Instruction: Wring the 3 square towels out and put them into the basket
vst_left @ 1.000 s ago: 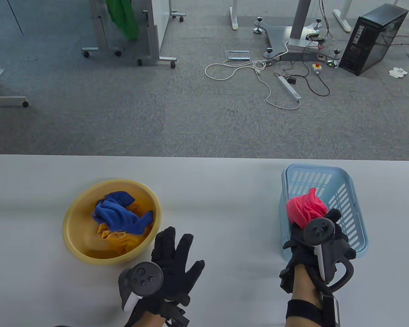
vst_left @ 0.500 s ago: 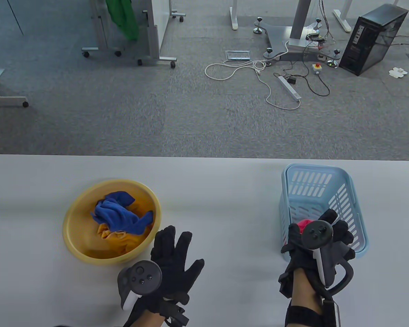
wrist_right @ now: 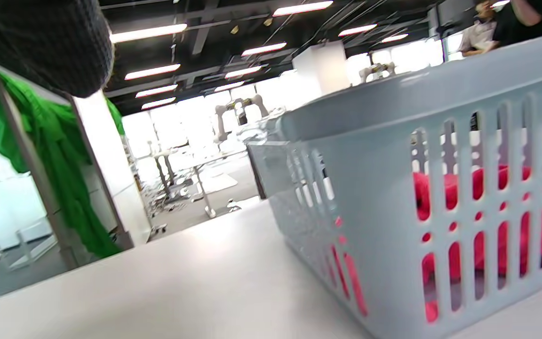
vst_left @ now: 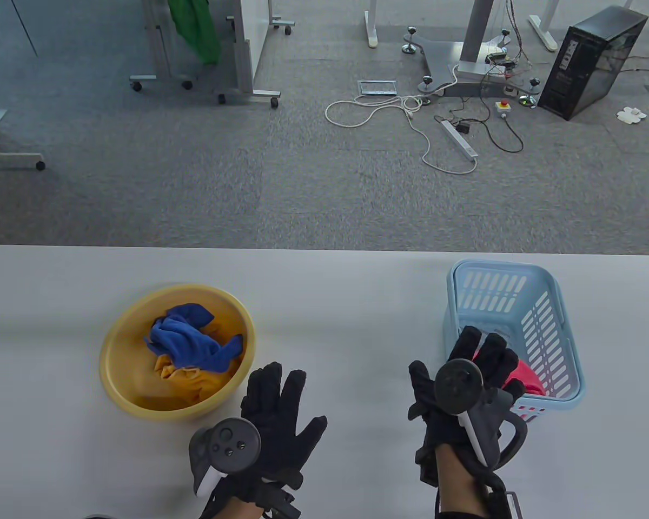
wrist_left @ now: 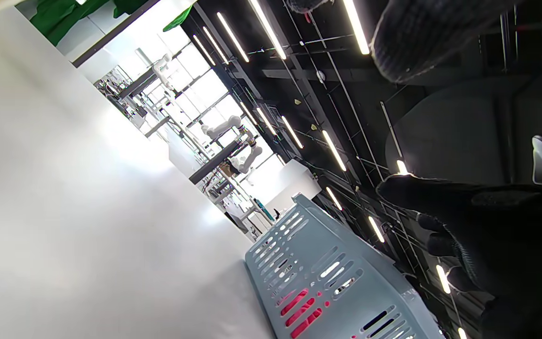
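A red towel (vst_left: 527,379) lies in the near end of the light blue basket (vst_left: 563,346) at the table's right; its red shows through the basket's slots (wrist_right: 445,193) (wrist_left: 299,301). My right hand (vst_left: 465,373) hovers at the basket's near left corner, fingers spread and empty. A blue towel (vst_left: 186,340) lies on top of a yellow towel (vst_left: 186,381) inside the yellow bowl (vst_left: 119,346) at the left. My left hand (vst_left: 281,411) rests open, fingers spread, on the table just right of the bowl's near rim.
The white table (vst_left: 346,303) stretches bare between bowl and basket. Beyond its far edge lies grey carpet with cables (vst_left: 411,116), a computer tower (vst_left: 592,62) and wheeled frames (vst_left: 205,59).
My right hand lowered the red towel into the basket, let it go, and drew back to the left with fingers spread. My left hand stayed where it was.
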Demonstrator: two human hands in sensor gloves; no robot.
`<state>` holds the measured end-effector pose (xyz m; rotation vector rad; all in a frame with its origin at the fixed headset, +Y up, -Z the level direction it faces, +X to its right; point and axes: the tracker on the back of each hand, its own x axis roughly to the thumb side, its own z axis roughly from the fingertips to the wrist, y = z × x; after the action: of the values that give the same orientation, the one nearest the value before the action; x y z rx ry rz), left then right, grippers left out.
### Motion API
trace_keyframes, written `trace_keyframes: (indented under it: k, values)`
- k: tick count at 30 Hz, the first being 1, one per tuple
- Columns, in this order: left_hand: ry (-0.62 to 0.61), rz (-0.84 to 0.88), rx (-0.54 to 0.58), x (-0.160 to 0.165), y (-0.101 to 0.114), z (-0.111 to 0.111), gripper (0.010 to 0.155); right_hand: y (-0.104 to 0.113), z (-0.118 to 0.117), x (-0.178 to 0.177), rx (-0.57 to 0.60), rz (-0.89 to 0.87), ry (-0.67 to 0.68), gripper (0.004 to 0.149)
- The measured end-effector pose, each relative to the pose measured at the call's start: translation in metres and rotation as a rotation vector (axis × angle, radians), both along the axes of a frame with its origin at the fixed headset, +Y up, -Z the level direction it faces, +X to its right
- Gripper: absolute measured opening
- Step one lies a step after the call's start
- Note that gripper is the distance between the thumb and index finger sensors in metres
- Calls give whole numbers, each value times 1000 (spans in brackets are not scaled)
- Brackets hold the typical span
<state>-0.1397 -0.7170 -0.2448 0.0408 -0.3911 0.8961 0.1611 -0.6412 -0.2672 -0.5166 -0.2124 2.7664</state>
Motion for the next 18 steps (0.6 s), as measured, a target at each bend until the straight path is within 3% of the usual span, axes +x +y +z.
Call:
trace_keyframes:
  k: [6,18]
  values:
    - [0,-9,-10,0,-1,2,81,-9,6,-26,23,-57,128,106]
    - [-26,-65,-10,8,-6,4,81,-52,16,-58,-12,-132,298,103]
